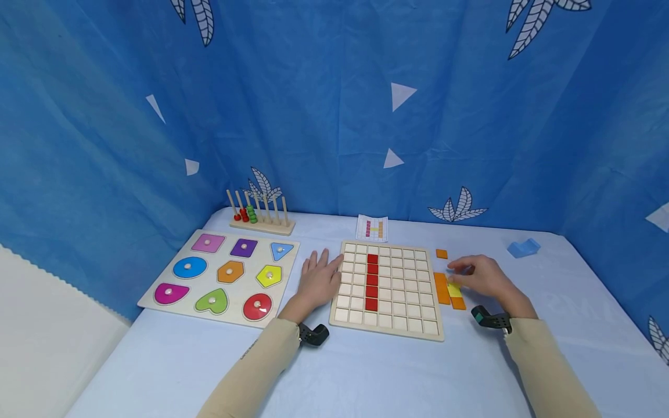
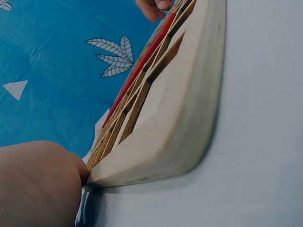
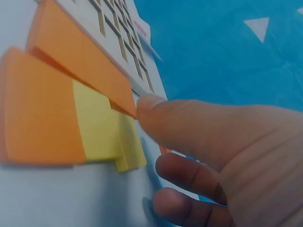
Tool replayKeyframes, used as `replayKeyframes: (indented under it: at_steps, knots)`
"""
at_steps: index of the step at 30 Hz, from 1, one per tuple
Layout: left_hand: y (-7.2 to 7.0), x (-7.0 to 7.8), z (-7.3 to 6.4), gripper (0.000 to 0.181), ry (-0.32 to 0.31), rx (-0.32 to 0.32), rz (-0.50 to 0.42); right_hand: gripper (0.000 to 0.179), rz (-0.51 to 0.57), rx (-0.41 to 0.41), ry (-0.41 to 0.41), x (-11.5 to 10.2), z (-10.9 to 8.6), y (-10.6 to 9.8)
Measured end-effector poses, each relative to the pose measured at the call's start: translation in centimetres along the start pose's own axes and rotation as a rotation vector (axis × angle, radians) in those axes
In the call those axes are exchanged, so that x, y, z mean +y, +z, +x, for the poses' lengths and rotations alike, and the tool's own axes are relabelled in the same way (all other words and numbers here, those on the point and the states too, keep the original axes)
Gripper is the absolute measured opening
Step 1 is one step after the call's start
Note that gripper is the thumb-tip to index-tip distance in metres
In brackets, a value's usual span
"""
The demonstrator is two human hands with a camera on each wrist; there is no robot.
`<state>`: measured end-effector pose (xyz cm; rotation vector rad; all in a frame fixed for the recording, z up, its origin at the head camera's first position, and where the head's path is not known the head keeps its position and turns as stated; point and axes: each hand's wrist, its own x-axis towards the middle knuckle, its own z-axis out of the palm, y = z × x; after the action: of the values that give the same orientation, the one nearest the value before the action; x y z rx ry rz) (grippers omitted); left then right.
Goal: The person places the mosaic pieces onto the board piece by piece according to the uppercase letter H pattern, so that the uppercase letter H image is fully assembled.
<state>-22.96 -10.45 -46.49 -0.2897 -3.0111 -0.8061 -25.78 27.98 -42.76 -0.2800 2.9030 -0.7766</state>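
A wooden grid board (image 1: 399, 296) lies on the table with a column of red square tiles (image 1: 371, 284) in it. My left hand (image 1: 320, 281) rests at the board's left edge, fingers spread and touching the rim; the left wrist view shows part of that hand (image 2: 38, 184) against the board's corner. Right of the board lie orange tiles (image 1: 441, 288), yellow tiles (image 1: 455, 290) and a single orange tile (image 1: 441, 254). My right hand (image 1: 481, 276) hovers over them, thumb and index apart. In the right wrist view its thumb tip (image 3: 149, 104) is by an orange tile's end; the index finger is hidden.
Behind the board lies a printed pattern card (image 1: 373, 228). To the left are a knobbed shape puzzle (image 1: 261, 255) and a peg stand (image 1: 261, 227) with coloured beads. A light-blue object (image 1: 524, 248) sits at the back right. Blue curtain (image 1: 334, 116) hangs behind the table.
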Motion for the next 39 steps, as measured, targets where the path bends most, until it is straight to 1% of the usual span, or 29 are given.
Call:
replayKeyframes:
  at_steps: [6, 12, 18, 22, 27, 39]
  knots:
    - [-0.01, 0.05, -0.05, 0.05, 0.001, -0.003, -0.006, 0.04, 0.001, -0.014, 0.009, 0.51, -0.07, 0.12]
    - [0.03, 0.03, -0.07, 0.05, 0.007, 0.009, -0.008, 0.035, -0.004, 0.03, -0.002, 0.72, 0.11, 0.53]
    - [-0.03, 0.08, -0.16, 0.05, 0.004, 0.01, -0.012, 0.033, -0.017, 0.066, 0.007, 0.7, 0.18, 0.71]
    - [0.02, 0.06, -0.11, 0.05, 0.002, 0.007, -0.01, 0.039, -0.012, 0.034, 0.019, 0.62, -0.01, 0.48]
    - [0.18, -0.17, 0.13, 0.05, 0.0, 0.0, -0.002, 0.043, -0.016, 0.021, -0.003, 0.73, 0.0, 0.53]
    - [0.19, -0.32, 0.21, 0.05, 0.002, 0.0, 0.002, 0.039, -0.033, 0.043, -0.051, 0.93, 0.03, 0.72]
